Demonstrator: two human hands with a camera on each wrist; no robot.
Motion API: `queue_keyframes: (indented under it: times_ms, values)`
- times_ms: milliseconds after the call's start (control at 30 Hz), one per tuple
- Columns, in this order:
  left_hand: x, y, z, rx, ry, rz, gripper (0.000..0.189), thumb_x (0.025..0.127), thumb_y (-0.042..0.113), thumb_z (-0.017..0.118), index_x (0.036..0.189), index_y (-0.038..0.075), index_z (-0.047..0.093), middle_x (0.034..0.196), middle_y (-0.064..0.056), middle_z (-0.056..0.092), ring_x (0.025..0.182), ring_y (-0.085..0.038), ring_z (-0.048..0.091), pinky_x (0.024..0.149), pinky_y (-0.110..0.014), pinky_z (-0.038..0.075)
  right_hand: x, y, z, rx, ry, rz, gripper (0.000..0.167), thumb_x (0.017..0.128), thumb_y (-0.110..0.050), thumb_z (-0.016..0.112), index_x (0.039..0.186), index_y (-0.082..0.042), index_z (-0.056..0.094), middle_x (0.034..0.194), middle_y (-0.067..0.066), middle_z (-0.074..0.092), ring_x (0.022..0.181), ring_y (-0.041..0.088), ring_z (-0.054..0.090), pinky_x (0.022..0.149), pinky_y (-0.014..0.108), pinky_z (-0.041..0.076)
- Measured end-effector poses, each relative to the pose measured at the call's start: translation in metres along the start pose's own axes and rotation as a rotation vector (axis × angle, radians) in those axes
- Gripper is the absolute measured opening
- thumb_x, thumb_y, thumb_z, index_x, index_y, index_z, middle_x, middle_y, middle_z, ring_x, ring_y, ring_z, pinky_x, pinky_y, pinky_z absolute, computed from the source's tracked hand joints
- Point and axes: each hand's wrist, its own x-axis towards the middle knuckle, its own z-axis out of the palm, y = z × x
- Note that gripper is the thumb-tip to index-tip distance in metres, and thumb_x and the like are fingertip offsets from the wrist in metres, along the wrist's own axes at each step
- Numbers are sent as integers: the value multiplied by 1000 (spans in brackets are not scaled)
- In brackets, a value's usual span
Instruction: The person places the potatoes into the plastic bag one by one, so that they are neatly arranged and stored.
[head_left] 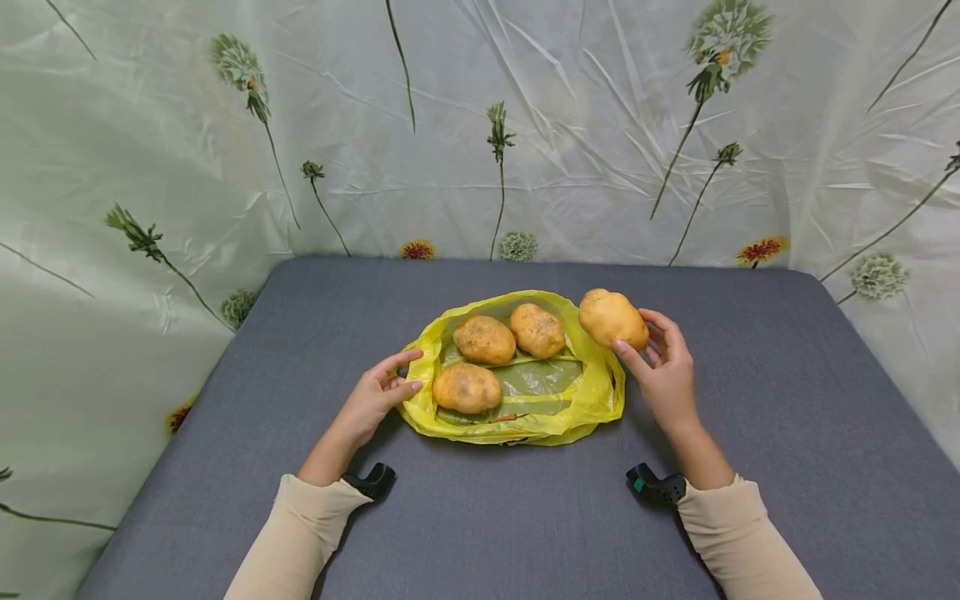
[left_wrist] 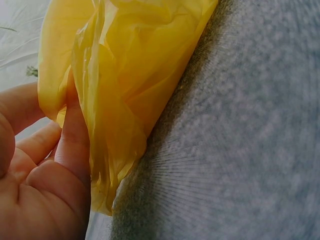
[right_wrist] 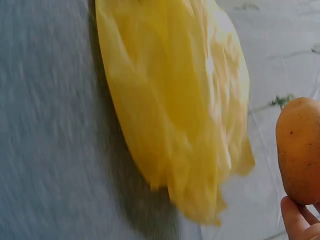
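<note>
A yellow plastic bag point(head_left: 600, 392) lies with its mouth spread wide. Inside it are three potatoes: one at the upper left point(head_left: 484, 340), one at the upper right point(head_left: 537, 330) and one at the lower left point(head_left: 467, 388). My left hand point(head_left: 372, 398) grips the bag's left rim; in the left wrist view the yellow film point(left_wrist: 135, 75) hides some fingertips. My right hand point(head_left: 667, 375) holds a fourth potato point(head_left: 613, 318) between thumb and fingers, raised beside the bag's upper right rim. That potato point(right_wrist: 300, 150) is cut off by the right wrist view's edge.
Grey cloth covers the table point(head_left: 480, 517) under the bag. A pale curtain point(head_left: 450, 125) printed with flowers hangs behind it and along the left side. Dark wrist devices point(head_left: 371, 482) sit on both wrists.
</note>
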Motion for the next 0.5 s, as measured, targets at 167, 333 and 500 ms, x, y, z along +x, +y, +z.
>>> queue_keyframes:
  times_ms: [167, 333, 500]
  values:
    - [0, 0, 0, -2, 0, -4, 49, 85, 1, 59, 130, 1, 41, 75, -5, 54, 64, -10, 50, 57, -20, 43, -7, -4, 14, 18, -92, -59, 52, 74, 16, 63, 121, 12, 42, 121, 20, 44, 110, 16, 46, 88, 21, 38]
    - [0, -1, -1, 1, -5, -1, 50, 85, 2, 59, 131, 0, 41, 75, -5, 53, 64, -10, 50, 57, -20, 43, -15, -7, 27, -3, -175, -88, 53, 71, 17, 65, 119, 15, 43, 118, 23, 44, 109, 20, 45, 87, 22, 40]
    - [0, -1, -1, 2, -9, 5, 50, 85, 1, 59, 131, 0, 41, 74, -4, 54, 64, -9, 50, 57, -20, 43, -22, -8, 35, -31, -246, -51, 51, 70, 14, 68, 117, 14, 46, 117, 23, 45, 108, 22, 45, 86, 23, 40]
